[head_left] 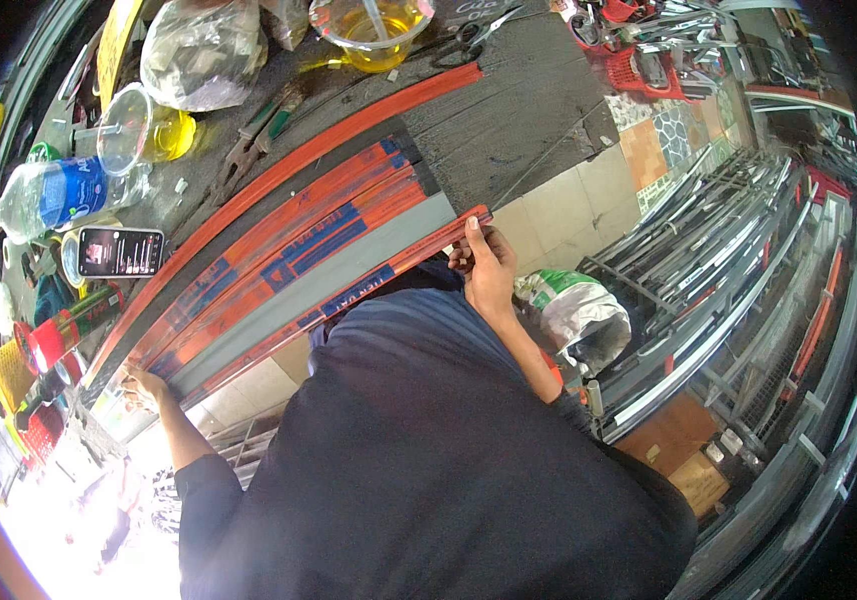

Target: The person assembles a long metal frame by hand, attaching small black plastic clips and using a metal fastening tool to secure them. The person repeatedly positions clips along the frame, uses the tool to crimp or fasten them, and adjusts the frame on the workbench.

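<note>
My right hand (489, 268) grips the right end of a long profile (417, 252) in red and blue protective film, thumb on top and fingers curled beneath. My left hand (145, 388) is at the left end of the same profile, its fingers bent around the edge; glare washes out their tips. Beyond the held profile, a grey strip (334, 270) and several film-covered profiles (299, 230) lie side by side on the dark worktable (509, 130). A separate curved-looking red profile (339, 125) runs behind them.
Along the table's far side are pliers (244, 150), scissors (464, 45), cups of yellow liquid (169, 135), a plastic bottle (59, 195), a phone (121, 252) and a clear bag (201, 55). Racks of long metal profiles (719, 260) and a white-green sack (579, 315) stand to the right.
</note>
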Demonstrator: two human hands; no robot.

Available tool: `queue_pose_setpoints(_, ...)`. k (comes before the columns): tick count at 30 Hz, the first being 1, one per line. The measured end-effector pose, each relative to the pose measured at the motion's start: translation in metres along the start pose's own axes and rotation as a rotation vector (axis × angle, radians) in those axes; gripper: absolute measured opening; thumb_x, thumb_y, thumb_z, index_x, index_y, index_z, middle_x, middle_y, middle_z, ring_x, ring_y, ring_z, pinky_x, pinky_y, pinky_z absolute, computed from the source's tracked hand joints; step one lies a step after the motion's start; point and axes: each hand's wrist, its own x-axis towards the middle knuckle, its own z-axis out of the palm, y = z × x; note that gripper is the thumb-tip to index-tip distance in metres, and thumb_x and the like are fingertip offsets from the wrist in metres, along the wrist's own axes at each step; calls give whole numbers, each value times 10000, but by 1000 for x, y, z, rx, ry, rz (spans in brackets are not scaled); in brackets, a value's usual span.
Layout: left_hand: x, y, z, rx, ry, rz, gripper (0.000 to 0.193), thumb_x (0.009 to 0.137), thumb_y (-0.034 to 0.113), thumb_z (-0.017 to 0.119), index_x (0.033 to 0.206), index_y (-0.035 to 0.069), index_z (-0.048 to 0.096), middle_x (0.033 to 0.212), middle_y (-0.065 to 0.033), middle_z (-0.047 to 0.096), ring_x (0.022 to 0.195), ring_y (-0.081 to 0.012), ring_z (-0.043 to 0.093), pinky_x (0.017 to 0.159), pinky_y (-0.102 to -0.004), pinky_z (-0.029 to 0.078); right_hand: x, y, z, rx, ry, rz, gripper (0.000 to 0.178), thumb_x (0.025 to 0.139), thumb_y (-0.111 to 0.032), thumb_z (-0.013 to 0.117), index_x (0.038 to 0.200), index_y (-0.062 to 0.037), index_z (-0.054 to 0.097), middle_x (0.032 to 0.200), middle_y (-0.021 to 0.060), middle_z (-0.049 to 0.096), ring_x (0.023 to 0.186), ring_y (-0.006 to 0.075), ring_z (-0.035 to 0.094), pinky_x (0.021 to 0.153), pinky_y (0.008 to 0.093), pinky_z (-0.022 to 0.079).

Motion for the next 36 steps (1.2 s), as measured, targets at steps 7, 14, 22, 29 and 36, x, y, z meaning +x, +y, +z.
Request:
queue_pose_setpoints(7,8,-3,3,31,25,9,1186,1038,957,211,1832,75,233,1890,-257,207,1752,-435,172,1394,-631,119,13,-16,-6,20,36,-59,370,1128,-391,771,1002,-54,683,823,45,686,677,139,674,624,300,564)
queue_pose_setpoints(14,10,-4,8,52,43,7,1183,1032,962,207,1825,87,268,1880,-256,242,1731,-457,228,1382,-655,144,29,-35,-16,25,68,-78,370,1128,-385,771,989,-56,678,824,41,668,671,145,659,625,311,563)
queue_pose_setpoints(22,11,-3,8,63,53,35,1164,1039,955,213,1807,86,324,1866,-263,273,1715,-461,265,1372,-654,187,42,-50,-28,2,82,-62,350,1132,-373,764,987,-64,681,844,49,674,668,156,662,647,325,580)
queue_pose_setpoints(29,34,-19,24,67,-88,211,1004,1113,840,267,1753,82,423,1845,-252,323,1697,-447,300,1364,-653,212,44,-50,-34,-41,81,-44,329,1133,-371,762,1060,-55,708,853,43,675,728,154,664,683,332,578)
queue_pose_setpoints(36,2,-11,11,57,51,19,1032,1108,861,242,1804,102,307,1880,-259,225,1743,-441,200,1395,-607,170,47,-56,-37,-56,98,-91,352,1112,-378,793,978,-70,687,832,34,673,691,156,675,640,336,585)
